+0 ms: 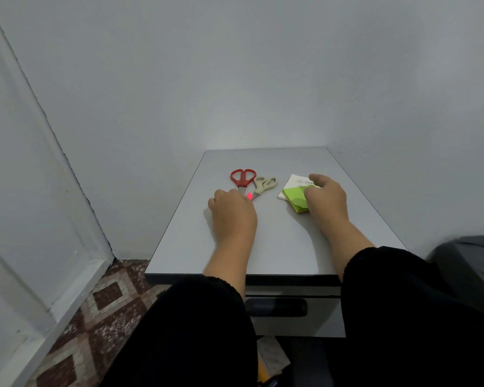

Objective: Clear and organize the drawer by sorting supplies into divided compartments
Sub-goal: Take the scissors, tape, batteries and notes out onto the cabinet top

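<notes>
**Both hands on the cabinet top, fingers mostly out of sight**

At the far left a pale door frame [25, 191] runs down to a patterned floor [95, 317], both cut off by the picture's edge. The grey cabinet top [263, 247] stands against the wall.

The left hand [232, 216] lies back-up on the top, its fingers curled under and pointing away. They end at the blade tips of the red scissors [242, 177], and a small pink thing [250, 196] shows just beside the knuckles. The hand covers the fingertips, so I cannot tell whether it pinches the pink thing, touches the blades, or holds nothing. What the pink thing is I cannot make out either.

Just right of the red pair lie beige scissors [264, 185], tilted, with their blade end near the pink thing and partly hidden by it.

Further right, the right hand [326, 198] rests over a green pad [292, 198], which lies on a white card [295, 181] with print too small to read. The thumb reaches onto the card's far edge and the fingers curl down around the pad's right side, gripping it. Much of the pad is hidden under the palm.

Black sleeves [403, 317] cover most of the closed drawer [313, 314] below; only part of its dark handle shows. Nothing of its inside is visible.
</notes>
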{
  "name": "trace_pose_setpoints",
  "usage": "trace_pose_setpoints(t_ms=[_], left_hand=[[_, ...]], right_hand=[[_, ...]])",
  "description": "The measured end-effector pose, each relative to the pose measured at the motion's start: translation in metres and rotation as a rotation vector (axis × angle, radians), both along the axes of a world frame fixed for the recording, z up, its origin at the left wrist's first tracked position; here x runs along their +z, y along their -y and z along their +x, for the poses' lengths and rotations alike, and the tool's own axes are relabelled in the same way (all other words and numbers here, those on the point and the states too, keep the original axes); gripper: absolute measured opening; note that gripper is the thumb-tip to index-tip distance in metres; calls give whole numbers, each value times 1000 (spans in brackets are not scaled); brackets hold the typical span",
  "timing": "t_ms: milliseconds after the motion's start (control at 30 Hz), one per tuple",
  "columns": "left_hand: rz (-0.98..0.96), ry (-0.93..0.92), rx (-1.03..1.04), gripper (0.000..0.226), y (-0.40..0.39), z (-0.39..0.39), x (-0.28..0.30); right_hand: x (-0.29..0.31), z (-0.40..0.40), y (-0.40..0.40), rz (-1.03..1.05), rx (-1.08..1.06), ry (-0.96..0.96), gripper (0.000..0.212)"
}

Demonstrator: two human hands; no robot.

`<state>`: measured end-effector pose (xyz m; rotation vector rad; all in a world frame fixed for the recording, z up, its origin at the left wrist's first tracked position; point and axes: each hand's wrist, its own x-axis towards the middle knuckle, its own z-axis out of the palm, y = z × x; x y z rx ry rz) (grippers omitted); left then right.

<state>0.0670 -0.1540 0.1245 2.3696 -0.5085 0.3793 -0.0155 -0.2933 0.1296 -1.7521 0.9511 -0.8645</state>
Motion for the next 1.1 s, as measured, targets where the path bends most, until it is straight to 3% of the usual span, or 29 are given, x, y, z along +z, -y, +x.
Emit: trace_pose_setpoints(t_ms=[100, 200, 300, 400, 467, 567, 633, 767, 1100], left_hand=[[-156, 6, 41, 27, -2, -4, 4], [-275, -29, -229, 25, -2, -10, 7], [-189, -220, -581, 16, -4, -21, 9], [-110, -313, -675, 13, -2, -19, 6], [-142, -215, -610, 18, -1, -17, 5], [-81, 14, -265, 25, -1, -10, 5], [-10, -24, -134, 34, -4, -6, 5], [92, -20, -128, 30, -4, -12, 8], [120, 6, -147, 33, -1, -16, 9]], right_hand=[[1, 0, 0, -5, -1, 11, 57], [1, -1, 1, -15, 2, 18, 58], [-1, -3, 1, -41, 16, 30, 59], [-2, -3, 3, -72, 29, -24, 60], [-3, -2, 5, -112, 43, -102, 55], [-4, 0, 5, -158, 50, -200, 46], [-4, 1, 5, -181, 49, -240, 46], [-3, 0, 6, -210, 50, -286, 47], [-2, 1, 5, -245, 55, -335, 43]])
